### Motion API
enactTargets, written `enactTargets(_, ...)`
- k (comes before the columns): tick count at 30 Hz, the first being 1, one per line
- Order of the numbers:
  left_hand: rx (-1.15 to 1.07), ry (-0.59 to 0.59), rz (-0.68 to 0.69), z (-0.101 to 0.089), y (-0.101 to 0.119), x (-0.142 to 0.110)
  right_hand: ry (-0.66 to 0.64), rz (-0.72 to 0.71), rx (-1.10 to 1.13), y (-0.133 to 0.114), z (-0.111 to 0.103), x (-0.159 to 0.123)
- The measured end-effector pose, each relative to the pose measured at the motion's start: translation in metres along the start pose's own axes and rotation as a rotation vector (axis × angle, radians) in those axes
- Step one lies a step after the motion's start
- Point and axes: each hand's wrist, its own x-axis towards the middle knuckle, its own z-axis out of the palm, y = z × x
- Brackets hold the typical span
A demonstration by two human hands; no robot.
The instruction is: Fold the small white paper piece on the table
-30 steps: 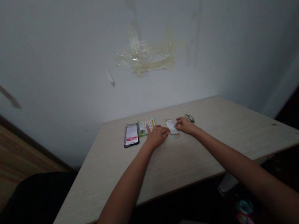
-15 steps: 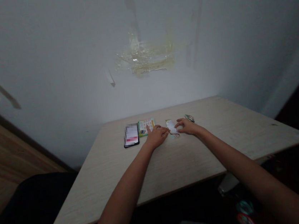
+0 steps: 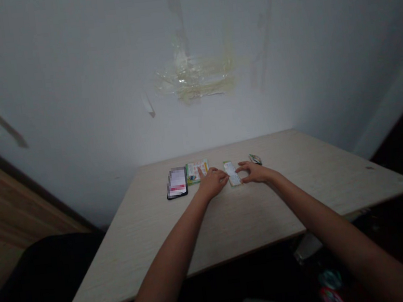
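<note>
A small printed paper slip [image 3: 232, 173], pale with green at its upper end, lies flat on the table between my two hands. My left hand [image 3: 212, 181] is palm down at its left side, with fingertips at the slip's edge and one finger stretched away toward a printed booklet [image 3: 197, 169]. On the other side, my right hand [image 3: 255, 172] curves its thumb and index finger apart, their tips at the slip's right edge. The undersides of both hands are hidden.
A dark-edged phone [image 3: 177, 183] with a blurred screen lies left of the booklet. Behind my right hand is a small dark and green packet-like item [image 3: 255, 158]. The pale wooden table [image 3: 232, 225] meets a wall [image 3: 106, 84] with old tape [image 3: 196, 79].
The lower end of the slip, which looked raised or folded over a separate part, now lies as one flat strip. My right thumb has shifted slightly right and down; my left hand barely moved.
</note>
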Motion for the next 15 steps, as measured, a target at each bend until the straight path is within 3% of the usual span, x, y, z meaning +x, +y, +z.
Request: enactTargets(15,0.02,0.058,0.01,0.0074,0.0038,0.0002,-0.062,-0.032,-0.018,-0.0009,-0.0047,-0.0055)
